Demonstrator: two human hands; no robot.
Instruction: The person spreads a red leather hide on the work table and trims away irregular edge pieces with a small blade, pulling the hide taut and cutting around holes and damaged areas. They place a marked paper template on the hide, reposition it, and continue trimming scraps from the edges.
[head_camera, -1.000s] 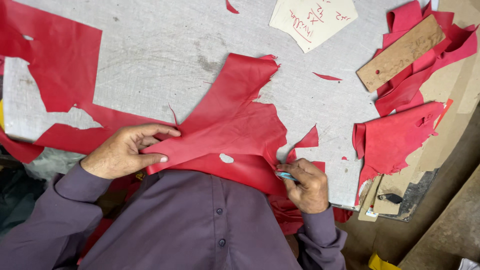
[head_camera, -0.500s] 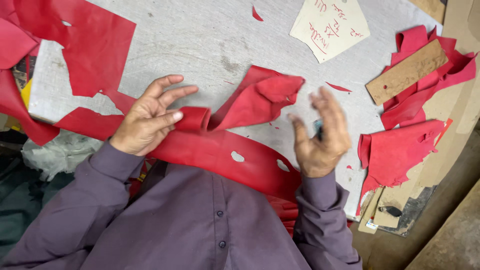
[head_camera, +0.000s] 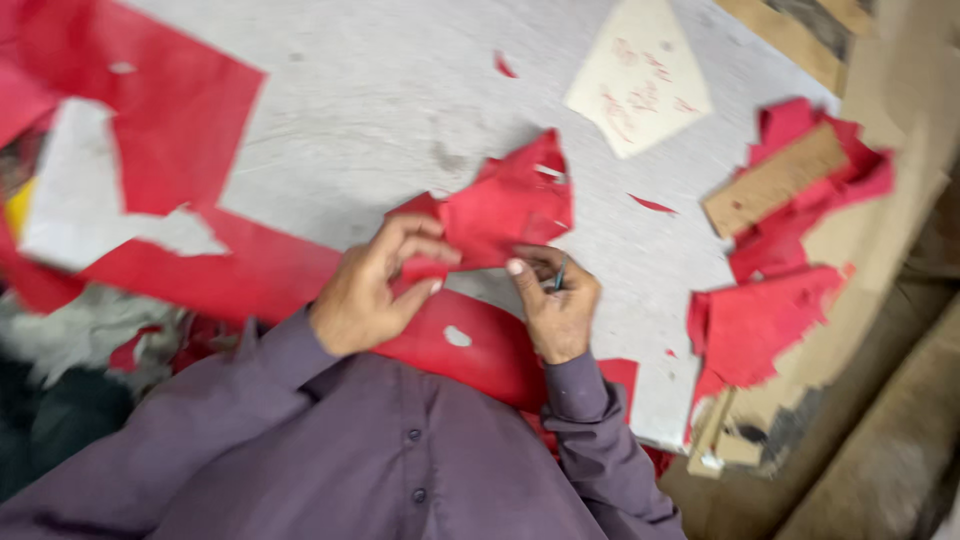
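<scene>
Cream paper pattern (head_camera: 640, 85), cardboard strip (head_camera: 775, 178), grey worktable (head_camera: 380, 90)

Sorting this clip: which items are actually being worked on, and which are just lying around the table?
In hand:
- left hand, gripping the folded red piece
- right hand, touching that piece, a thin dark tool between its fingers
- large red sheet beneath

Lying about:
- cream paper pattern
- cardboard strip
- red scrap pile

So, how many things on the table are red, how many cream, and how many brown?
Red: 5 (held red piece, big sheet, pile at right, two scraps)
Cream: 1 (card)
Brown: 1 (brown board)
Total: 7
</scene>
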